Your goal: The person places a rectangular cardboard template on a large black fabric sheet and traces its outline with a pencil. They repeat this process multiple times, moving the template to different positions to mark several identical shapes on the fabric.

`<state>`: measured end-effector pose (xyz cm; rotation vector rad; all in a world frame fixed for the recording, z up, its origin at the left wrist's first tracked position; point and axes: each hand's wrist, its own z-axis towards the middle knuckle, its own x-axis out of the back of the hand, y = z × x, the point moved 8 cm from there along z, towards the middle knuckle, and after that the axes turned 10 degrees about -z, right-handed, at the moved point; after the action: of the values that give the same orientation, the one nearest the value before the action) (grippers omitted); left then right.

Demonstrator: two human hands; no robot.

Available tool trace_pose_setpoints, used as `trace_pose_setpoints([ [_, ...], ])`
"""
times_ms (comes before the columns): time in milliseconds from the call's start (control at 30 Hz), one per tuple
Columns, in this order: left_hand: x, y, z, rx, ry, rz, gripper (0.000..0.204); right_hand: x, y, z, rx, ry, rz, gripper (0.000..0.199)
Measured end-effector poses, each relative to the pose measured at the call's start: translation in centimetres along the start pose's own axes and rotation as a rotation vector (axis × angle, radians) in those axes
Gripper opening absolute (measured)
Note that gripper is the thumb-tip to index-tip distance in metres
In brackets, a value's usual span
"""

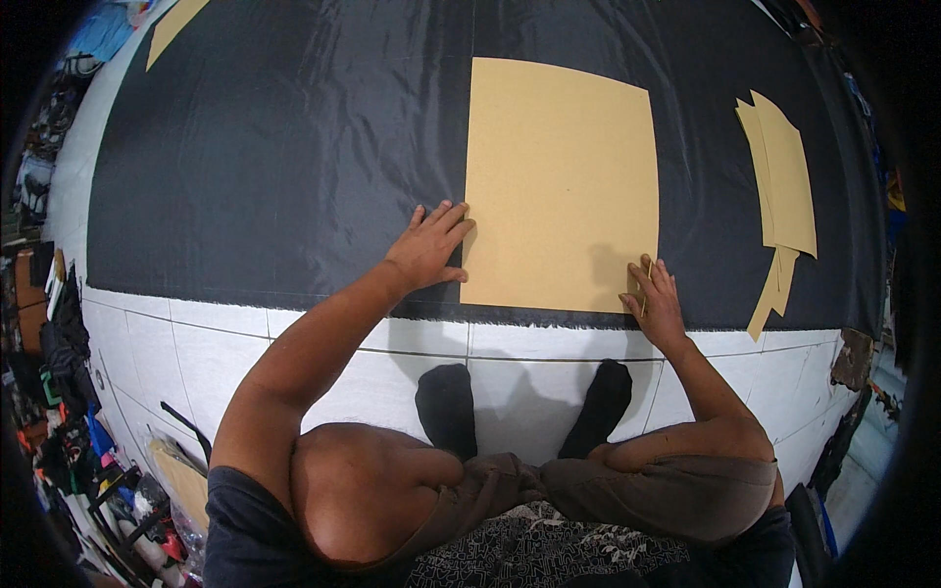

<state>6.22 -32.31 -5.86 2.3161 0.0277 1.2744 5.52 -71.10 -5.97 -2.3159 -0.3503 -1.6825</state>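
Note:
A large tan sheet of card or stiff paper point(564, 186), nearly rectangular with a slightly curved top edge, lies flat on black, faintly shiny fabric point(265, 186). My left hand point(431, 247) rests open on the fabric, its fingertips and thumb touching the sheet's left edge. At the sheet's lower right corner is my right hand point(659, 302), fingers bent and thumb drawn toward them. Something slim seems to show between that thumb and the fingers, but it is too small to name.
Several tan cut pieces point(784, 181) lie overlapping on the fabric at the right. Another tan piece point(174, 29) is at the far left. The fabric's frayed near edge meets white floor tiles point(529, 343) by my socked feet point(447, 407). Mixed clutter point(74, 431) lines the left side.

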Motion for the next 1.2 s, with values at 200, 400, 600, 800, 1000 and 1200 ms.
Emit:
trace_pose_setpoints([
  [200,0.0,-0.3,-0.1,-0.011,0.019,-0.038,0.092,0.8,-0.5,0.1,0.011,0.038,-0.008,0.060],
  [400,0.2,0.1,0.3,0.031,-0.017,-0.023,0.092,1.4,1.3,0.4,0.022,0.158,0.022,0.055],
  [600,0.1,0.2,0.5,0.017,0.011,-0.029,0.097,3.1,3.8,1.0,-0.002,0.235,0.023,0.051],
  [800,0.2,0.0,0.4,0.015,-0.002,-0.005,0.096,1.6,3.3,0.7,0.064,0.222,-0.032,0.051],
  [1000,0.4,0.6,0.6,-0.011,-0.009,0.003,0.098,1.4,3.5,0.3,0.024,0.189,-0.015,0.051],
  [1200,0.6,0.3,0.2,-0.043,0.013,0.006,0.099,2.0,2.9,0.5,0.061,0.222,-0.002,0.050],
])
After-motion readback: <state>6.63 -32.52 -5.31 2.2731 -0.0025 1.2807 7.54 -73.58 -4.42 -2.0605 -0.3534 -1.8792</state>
